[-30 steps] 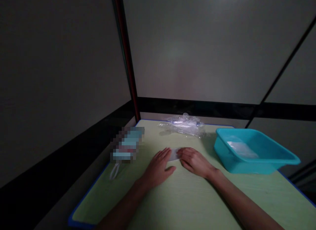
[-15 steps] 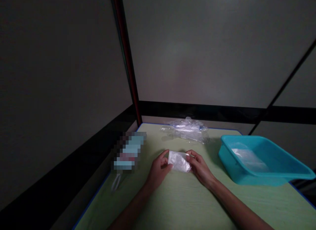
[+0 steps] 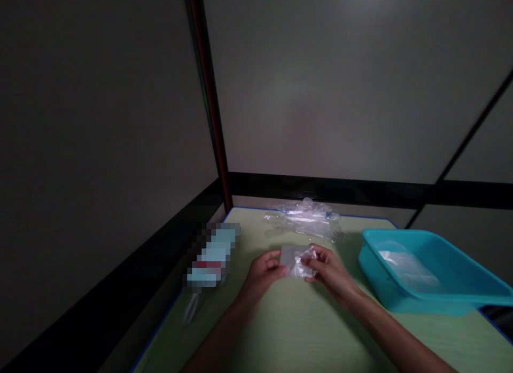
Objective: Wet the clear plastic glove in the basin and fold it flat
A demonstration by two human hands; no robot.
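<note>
Together, left hand (image 3: 262,273) and right hand (image 3: 331,271) fingers pinch a crinkly, translucent plastic packet (image 3: 295,259) between them.

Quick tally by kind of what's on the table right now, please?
Small clear plastic bag, held by left hand and right hand: 1
Heap of clear plastic bags: 1
Teal tub: 1
Blurred pack: 1
Total: 4
</note>
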